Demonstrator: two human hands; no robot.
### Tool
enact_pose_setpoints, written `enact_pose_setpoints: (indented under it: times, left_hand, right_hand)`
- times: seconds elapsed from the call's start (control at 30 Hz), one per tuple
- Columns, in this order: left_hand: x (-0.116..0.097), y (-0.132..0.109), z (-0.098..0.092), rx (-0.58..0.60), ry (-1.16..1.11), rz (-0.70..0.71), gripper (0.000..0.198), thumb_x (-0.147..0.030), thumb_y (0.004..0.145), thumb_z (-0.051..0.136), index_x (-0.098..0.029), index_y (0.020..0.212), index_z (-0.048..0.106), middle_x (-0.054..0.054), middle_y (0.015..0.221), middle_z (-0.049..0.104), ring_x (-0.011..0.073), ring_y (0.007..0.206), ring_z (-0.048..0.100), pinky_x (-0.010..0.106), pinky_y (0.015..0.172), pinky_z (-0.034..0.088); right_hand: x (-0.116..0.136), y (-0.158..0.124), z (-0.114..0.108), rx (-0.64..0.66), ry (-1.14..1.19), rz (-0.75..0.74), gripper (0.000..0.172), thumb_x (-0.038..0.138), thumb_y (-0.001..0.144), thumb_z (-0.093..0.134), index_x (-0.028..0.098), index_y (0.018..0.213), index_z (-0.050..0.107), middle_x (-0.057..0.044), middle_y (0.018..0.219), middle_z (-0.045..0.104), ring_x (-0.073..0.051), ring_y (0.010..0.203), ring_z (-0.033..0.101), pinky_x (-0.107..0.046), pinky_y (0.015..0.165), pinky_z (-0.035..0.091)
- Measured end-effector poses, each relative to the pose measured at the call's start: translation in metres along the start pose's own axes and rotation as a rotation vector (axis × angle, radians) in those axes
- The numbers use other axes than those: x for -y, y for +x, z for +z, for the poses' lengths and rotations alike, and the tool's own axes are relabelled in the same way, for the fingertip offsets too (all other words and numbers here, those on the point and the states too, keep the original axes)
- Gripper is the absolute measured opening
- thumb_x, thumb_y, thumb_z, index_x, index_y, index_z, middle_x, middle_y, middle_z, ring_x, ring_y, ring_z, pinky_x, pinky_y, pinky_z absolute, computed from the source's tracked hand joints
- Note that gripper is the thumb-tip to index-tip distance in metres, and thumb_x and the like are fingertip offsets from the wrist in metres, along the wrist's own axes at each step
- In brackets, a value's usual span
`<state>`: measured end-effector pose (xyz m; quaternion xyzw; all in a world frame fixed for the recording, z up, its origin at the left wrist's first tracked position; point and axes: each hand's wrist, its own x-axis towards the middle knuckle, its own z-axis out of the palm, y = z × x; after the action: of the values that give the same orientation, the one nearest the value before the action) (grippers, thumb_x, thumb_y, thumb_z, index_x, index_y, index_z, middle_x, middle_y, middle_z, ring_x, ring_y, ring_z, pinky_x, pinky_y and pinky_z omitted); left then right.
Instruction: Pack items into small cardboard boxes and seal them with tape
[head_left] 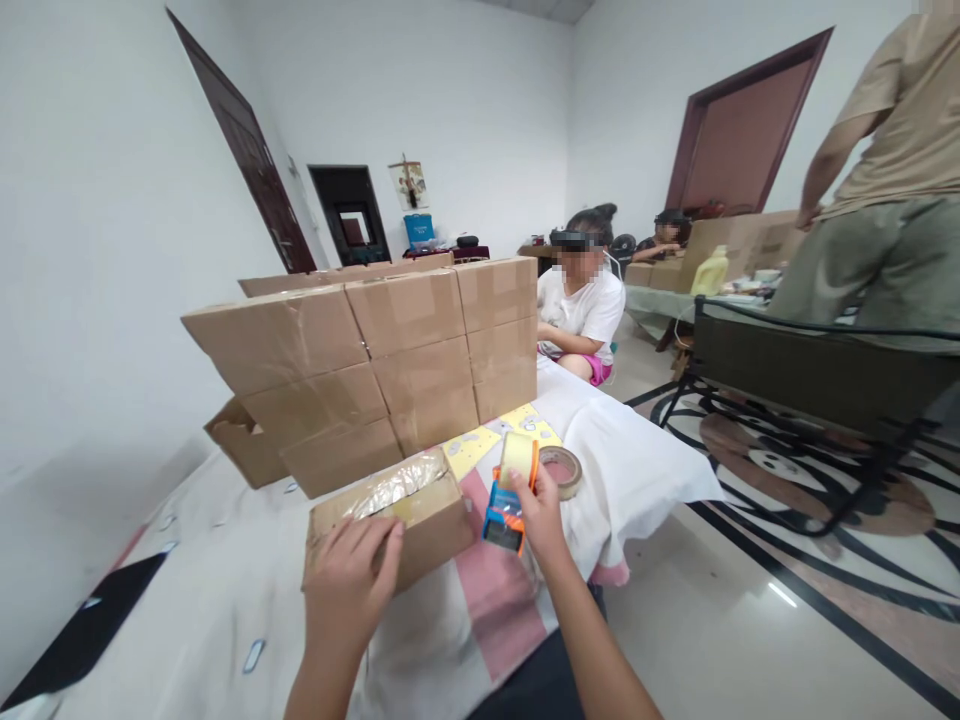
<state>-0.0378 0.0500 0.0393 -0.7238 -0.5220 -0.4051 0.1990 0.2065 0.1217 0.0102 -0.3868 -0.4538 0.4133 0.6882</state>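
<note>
A small cardboard box (420, 520) lies on the cloth-covered table (225, 600) in front of me, with clear tape shining along its top seam. My left hand (351, 585) rests on the box's near left corner, fingers bent over the edge. Just right of the box, my right hand (541, 512) is closed round an orange and blue tape dispenser (508, 490) that carries a pale yellow roll. A separate roll of brown tape (562, 470) lies on the table right behind that hand.
A stack of sealed cardboard boxes (390, 360) fills the table behind the small box. A seated person in white (581, 305) is beyond it. A dark folding cot (817, 375) stands to the right, with a standing person (885, 180) behind it. Patterned floor lies right.
</note>
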Motion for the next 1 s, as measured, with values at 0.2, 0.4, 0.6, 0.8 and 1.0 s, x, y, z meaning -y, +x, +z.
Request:
enact_pose_setpoints:
  times: [0.2, 0.4, 0.6, 0.8, 1.0]
  left_hand:
    - [-0.060, 0.005, 0.010, 0.310, -0.505, -0.174, 0.027, -0.042, 0.098, 0.053, -0.026, 0.102, 0.075, 0.004, 0.096, 0.072, 0.0194, 0.089, 0.069, 0.027, 0.074, 0.051]
    - [-0.091, 0.003, 0.019, 0.356, -0.698, -0.354, 0.041, -0.048, 0.094, 0.057, -0.021, 0.067, 0.073, 0.002, 0.074, 0.049, 0.0166, 0.070, 0.054, 0.027, 0.064, 0.043]
    - [-0.085, 0.002, 0.025, 0.413, -0.815, -0.472, 0.040, -0.052, 0.089, 0.061, -0.020, 0.067, 0.072, 0.001, 0.070, 0.048, 0.0161, 0.066, 0.049, 0.027, 0.061, 0.037]
    - [-0.089, -0.005, 0.037, 0.477, -0.853, -0.522, 0.038, -0.050, 0.089, 0.060, -0.019, 0.070, 0.070, 0.001, 0.070, 0.051, 0.0160, 0.067, 0.049, 0.027, 0.063, 0.036]
    - [-0.088, -0.009, 0.041, 0.533, -0.928, -0.597, 0.036, -0.049, 0.085, 0.062, -0.017, 0.072, 0.072, 0.001, 0.069, 0.052, 0.0158, 0.066, 0.047, 0.027, 0.064, 0.035]
  right_hand:
    - [0.032, -0.049, 0.012, 0.096, 0.081, 0.045, 0.043, 0.051, 0.091, 0.063, 0.021, 0.121, 0.066, -0.007, 0.115, 0.071, -0.022, 0.106, 0.066, -0.031, 0.091, 0.054]
    - [0.007, -0.053, 0.012, -0.025, -0.023, 0.010, 0.045, 0.060, 0.092, 0.054, 0.019, 0.103, 0.071, -0.008, 0.099, 0.071, -0.022, 0.093, 0.065, -0.031, 0.079, 0.054]
    - [-0.032, -0.046, 0.007, -0.172, -0.166, -0.008, 0.050, 0.069, 0.087, 0.053, 0.022, 0.090, 0.069, -0.009, 0.093, 0.069, -0.025, 0.090, 0.063, -0.037, 0.083, 0.052]
    - [-0.027, -0.041, 0.006, -0.214, -0.205, 0.014, 0.054, 0.070, 0.092, 0.045, 0.021, 0.083, 0.067, -0.006, 0.081, 0.066, -0.023, 0.082, 0.060, -0.034, 0.075, 0.049]
    - [-0.025, -0.040, 0.003, -0.272, -0.258, -0.016, 0.059, 0.074, 0.089, 0.045, 0.020, 0.088, 0.069, -0.009, 0.087, 0.068, -0.025, 0.088, 0.060, -0.037, 0.081, 0.048]
